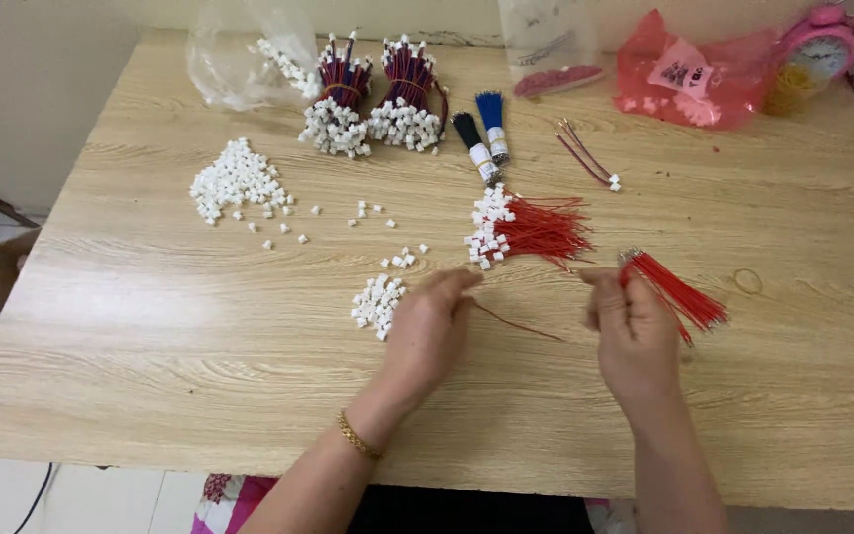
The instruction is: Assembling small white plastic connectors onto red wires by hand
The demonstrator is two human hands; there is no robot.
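My left hand [429, 331] hovers over the wooden table [150, 326], fingertips pinched on the end of a single red wire [521, 324] that trails to the right. A small pile of white plastic connectors [378, 300] lies just left of it. My right hand [633, 331] grips a bundle of short red wires [679, 290] that fans out to the right. Beyond both hands lies a heap of red wires fitted with white connectors [521, 225].
A larger pile of white connectors [234, 180] lies far left. Two banded bundles of finished leads [373, 104], black and blue wire bundles [481, 138], clear bags [249, 54], a red bag [689, 74] and a pink clock [822, 44] line the far edge. A rubber band [748, 281] lies right.
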